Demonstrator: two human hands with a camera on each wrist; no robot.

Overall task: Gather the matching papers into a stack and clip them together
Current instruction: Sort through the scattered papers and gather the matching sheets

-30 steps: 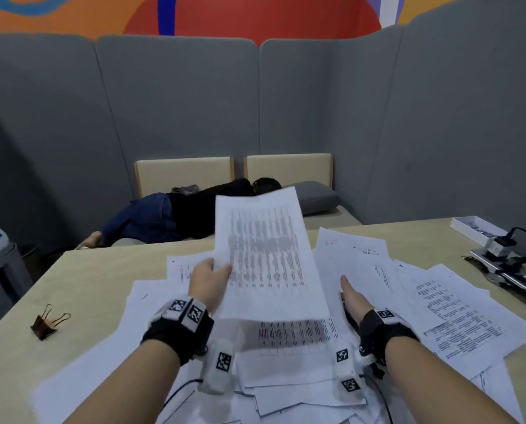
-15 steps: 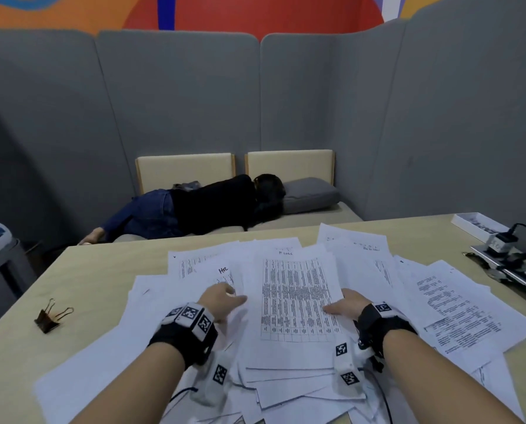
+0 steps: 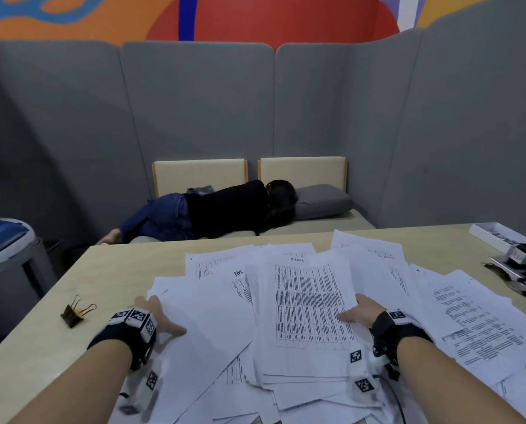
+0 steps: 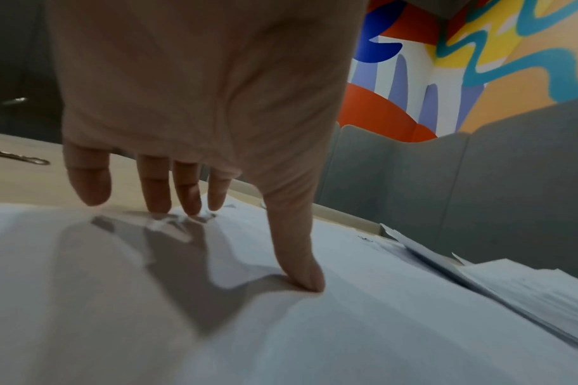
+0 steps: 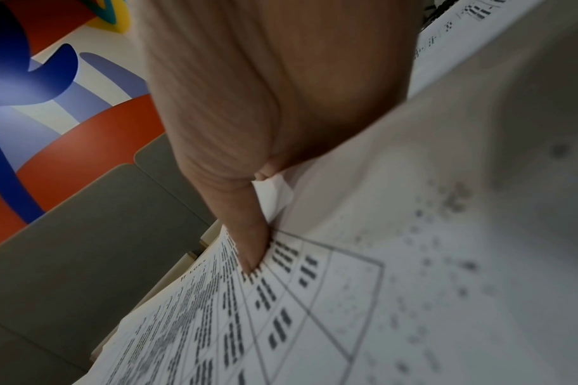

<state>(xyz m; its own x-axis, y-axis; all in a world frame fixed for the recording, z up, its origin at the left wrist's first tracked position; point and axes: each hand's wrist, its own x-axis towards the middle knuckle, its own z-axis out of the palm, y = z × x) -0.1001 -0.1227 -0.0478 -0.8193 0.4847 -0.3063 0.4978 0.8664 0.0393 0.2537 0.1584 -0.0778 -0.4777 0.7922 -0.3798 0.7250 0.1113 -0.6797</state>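
Several printed sheets lie in a loose pile (image 3: pixel 457 316) across the table (image 3: pixel 118 270). On top in the middle is a sheet with a dense table (image 3: pixel 310 304), (image 5: pixel 281 325). My right hand (image 3: pixel 357 312), (image 5: pixel 259 224) pinches its right edge, thumb (image 5: pixel 248 250) on the print and the other fingers hidden under the paper. My left hand (image 3: pixel 161 316), (image 4: pixel 245 246) rests with straight, spread fingers on a blank white sheet (image 3: pixel 206 328), (image 4: pixel 363 325) at the pile's left side. A black binder clip (image 3: pixel 73 312) lies on bare wood to the left of that hand.
A white tray (image 3: pixel 494 237) and a power strip with cables (image 3: pixel 521 270) sit at the table's right edge. Behind the table a person (image 3: pixel 225 209) lies on a bench. A grey bin (image 3: pixel 8 255) stands at the left.
The table sheet, held up a second ago, now lies flat on the pile. My left hand has let go of it and moved left onto the blank sheet; my right hand has taken its right edge.
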